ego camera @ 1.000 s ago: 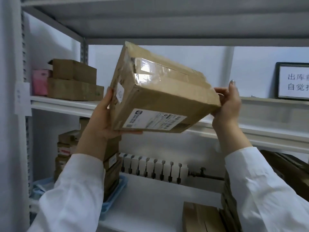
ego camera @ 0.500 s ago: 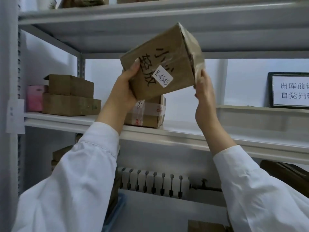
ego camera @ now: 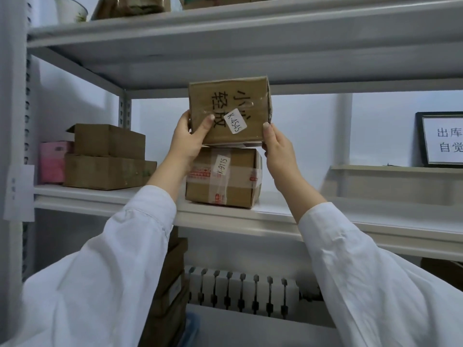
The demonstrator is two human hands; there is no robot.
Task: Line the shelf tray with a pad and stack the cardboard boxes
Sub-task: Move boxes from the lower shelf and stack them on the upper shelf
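Note:
A brown cardboard box [ego camera: 238,103] with black writing and a white K-4545 label sits on top of a taped box [ego camera: 225,181] labelled K-9115, which stands on the white middle shelf [ego camera: 250,211]. My left hand [ego camera: 190,139] grips the upper box's lower left corner, thumb on its front face. My right hand [ego camera: 275,144] holds its lower right corner. Whether the upper box rests fully on the lower one I cannot tell. No pad is recognisable on the shelf.
Two stacked brown boxes [ego camera: 107,159] and a pink box [ego camera: 52,161] stand at the shelf's left end. A framed sign [ego camera: 441,139] leans at the right. The upper shelf [ego camera: 225,26] is close above. Below are more stacked boxes [ego camera: 170,284] and a white radiator [ego camera: 240,289].
Both hands carried the box up from a tilted hold in front of the shelf, turned it level and brought it down onto the taped box. The view has tipped upward.

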